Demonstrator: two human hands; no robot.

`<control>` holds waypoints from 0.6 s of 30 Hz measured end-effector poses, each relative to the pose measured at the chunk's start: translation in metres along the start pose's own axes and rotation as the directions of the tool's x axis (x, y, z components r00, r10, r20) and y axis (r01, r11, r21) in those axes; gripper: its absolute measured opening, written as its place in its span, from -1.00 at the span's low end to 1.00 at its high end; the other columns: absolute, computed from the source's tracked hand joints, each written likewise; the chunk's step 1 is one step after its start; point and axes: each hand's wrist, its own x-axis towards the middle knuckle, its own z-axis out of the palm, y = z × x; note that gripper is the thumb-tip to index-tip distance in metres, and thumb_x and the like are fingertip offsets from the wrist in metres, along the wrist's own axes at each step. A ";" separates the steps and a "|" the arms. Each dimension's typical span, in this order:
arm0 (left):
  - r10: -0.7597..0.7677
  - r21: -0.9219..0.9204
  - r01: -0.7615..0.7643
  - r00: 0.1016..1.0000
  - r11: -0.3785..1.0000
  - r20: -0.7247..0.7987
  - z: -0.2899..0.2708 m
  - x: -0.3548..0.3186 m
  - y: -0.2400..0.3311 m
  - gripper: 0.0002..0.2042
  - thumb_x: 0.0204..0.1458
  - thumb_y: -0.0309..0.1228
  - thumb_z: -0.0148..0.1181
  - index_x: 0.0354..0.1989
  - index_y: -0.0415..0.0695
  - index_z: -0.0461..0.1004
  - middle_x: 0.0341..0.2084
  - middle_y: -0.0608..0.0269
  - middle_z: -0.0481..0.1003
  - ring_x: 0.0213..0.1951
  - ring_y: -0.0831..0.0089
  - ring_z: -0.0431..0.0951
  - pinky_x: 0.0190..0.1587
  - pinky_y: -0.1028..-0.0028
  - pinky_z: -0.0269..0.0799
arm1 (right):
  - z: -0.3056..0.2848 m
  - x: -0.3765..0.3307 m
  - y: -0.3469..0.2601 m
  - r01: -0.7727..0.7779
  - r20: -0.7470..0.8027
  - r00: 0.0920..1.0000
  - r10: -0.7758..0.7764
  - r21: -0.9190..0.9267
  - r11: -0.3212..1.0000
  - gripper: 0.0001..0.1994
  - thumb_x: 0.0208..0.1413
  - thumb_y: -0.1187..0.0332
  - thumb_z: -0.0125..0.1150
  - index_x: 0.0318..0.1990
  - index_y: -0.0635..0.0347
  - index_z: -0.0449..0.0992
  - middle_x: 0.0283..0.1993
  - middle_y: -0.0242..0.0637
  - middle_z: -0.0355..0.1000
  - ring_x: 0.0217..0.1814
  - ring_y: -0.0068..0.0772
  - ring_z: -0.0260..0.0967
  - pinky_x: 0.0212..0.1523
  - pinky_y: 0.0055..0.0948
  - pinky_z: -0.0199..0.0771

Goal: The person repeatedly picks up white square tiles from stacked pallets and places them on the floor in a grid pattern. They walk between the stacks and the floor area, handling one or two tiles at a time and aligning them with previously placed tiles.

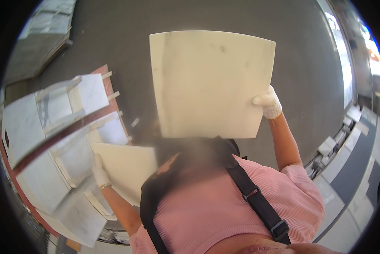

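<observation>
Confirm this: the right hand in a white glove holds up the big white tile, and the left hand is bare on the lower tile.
Not quite. The left hand is gloved in white too, as the head view shows. The rest stands: the right hand holds up the big white tile, and the left rests on the lower tile.

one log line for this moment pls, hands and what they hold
right hand: gloved, grips edge of white stone tile, raised | left hand: gloved, on second tile | stacked tiles at left | floor: dark grey

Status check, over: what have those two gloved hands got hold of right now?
Right hand grips big white square marble slab by its edge, raised. Left hand rests on second pale slab below. Stacked marble pieces crowd left side.
</observation>
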 end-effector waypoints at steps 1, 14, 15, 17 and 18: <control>0.013 0.007 -0.013 1.000 1.000 0.024 0.013 0.008 0.018 -0.32 0.33 0.09 0.10 0.30 -0.36 0.41 0.16 0.08 0.52 0.11 0.35 0.51 0.21 0.39 0.39 | -0.014 -0.008 0.000 0.029 -0.025 0.999 -0.029 -0.001 1.000 -0.50 -0.12 0.49 0.34 0.08 0.43 0.55 -0.05 -0.21 0.60 -0.06 -0.37 0.54 -0.03 -0.32 0.58; 0.259 0.227 -0.359 0.889 0.905 0.377 0.170 0.184 0.234 -0.37 0.39 0.04 -0.01 0.23 -0.39 0.46 0.09 0.09 0.56 0.07 0.35 0.54 0.16 0.38 0.42 | -0.052 -0.025 0.023 0.214 -0.522 0.853 -0.022 0.311 0.926 -0.54 -0.05 0.46 0.30 0.07 0.44 0.54 -0.05 -0.20 0.59 -0.08 -0.36 0.55 -0.05 -0.32 0.57; 0.257 0.227 -0.372 0.874 0.900 0.413 0.185 0.202 0.252 -0.37 0.40 0.04 -0.02 0.23 -0.39 0.46 0.07 0.09 0.56 0.06 0.36 0.54 0.15 0.38 0.42 | -0.049 -0.019 0.023 0.210 -0.545 0.839 -0.009 0.308 0.928 -0.54 -0.04 0.46 0.29 0.08 0.44 0.54 -0.04 -0.20 0.59 -0.07 -0.36 0.55 -0.04 -0.32 0.57; 0.225 0.230 -0.361 0.857 0.904 0.463 0.214 0.228 0.288 -0.38 0.41 0.03 -0.03 0.22 -0.39 0.47 0.06 0.11 0.57 0.06 0.38 0.53 0.15 0.39 0.42 | -0.043 -0.007 0.020 0.207 -0.588 0.809 0.007 0.296 0.933 -0.54 -0.03 0.47 0.28 0.09 0.44 0.53 -0.04 -0.19 0.59 -0.08 -0.35 0.55 -0.04 -0.33 0.57; 0.190 0.237 -0.331 0.861 0.913 0.471 0.227 0.240 0.303 -0.39 0.41 0.03 -0.03 0.22 -0.39 0.47 0.05 0.11 0.57 0.06 0.38 0.53 0.15 0.40 0.41 | -0.039 0.000 0.017 0.200 -0.601 0.799 0.015 0.288 0.936 -0.54 -0.03 0.48 0.27 0.09 0.44 0.53 -0.04 -0.19 0.59 -0.08 -0.34 0.55 -0.03 -0.33 0.57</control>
